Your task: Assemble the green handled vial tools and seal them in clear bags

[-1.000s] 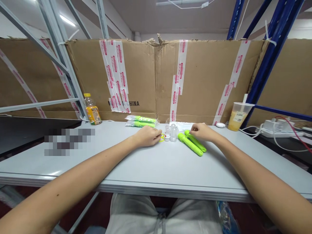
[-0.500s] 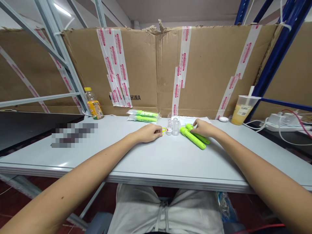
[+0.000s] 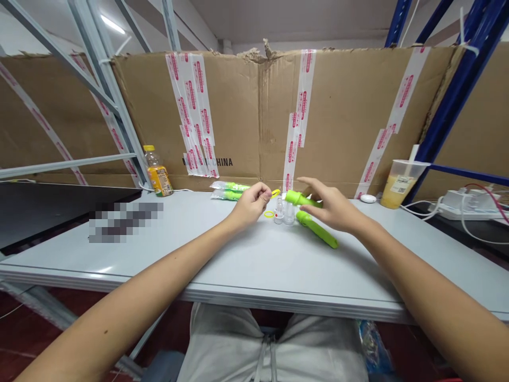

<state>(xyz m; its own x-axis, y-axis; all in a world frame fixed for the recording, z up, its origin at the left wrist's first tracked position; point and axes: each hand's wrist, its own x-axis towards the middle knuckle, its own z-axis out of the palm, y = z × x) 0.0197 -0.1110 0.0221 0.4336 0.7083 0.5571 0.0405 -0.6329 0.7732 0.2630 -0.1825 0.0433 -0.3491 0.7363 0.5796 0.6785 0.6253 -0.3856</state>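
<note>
My left hand (image 3: 253, 203) is closed in a pinch on a small yellow ring (image 3: 275, 193), raised above the table. A second yellow ring (image 3: 269, 214) lies just below it on the tabletop. My right hand (image 3: 334, 204) holds a lime-green tube (image 3: 299, 198) with a wider end, which points left toward the ring; the thumb and index finger are apart, and the palm hides the tube's far end. Another lime-green tube (image 3: 318, 229) lies slanted on the table under that hand. Between the hands stand a small clear plastic piece with a red spot (image 3: 278, 216) and a clear domed cap (image 3: 289, 214).
Green tubes in clear wrapping (image 3: 226, 194) lie behind my left hand. A juice bottle (image 3: 159, 178) stands back left, a drink cup (image 3: 401, 185) back right beside a white oval case (image 3: 368, 198). Power strips with cables (image 3: 461, 204) lie far right. A cardboard wall (image 3: 238, 116) closes the back.
My left hand has risen with one yellow ring, leaving the other on the table. My right hand has lifted one green tube and brought it left, turned more level.
</note>
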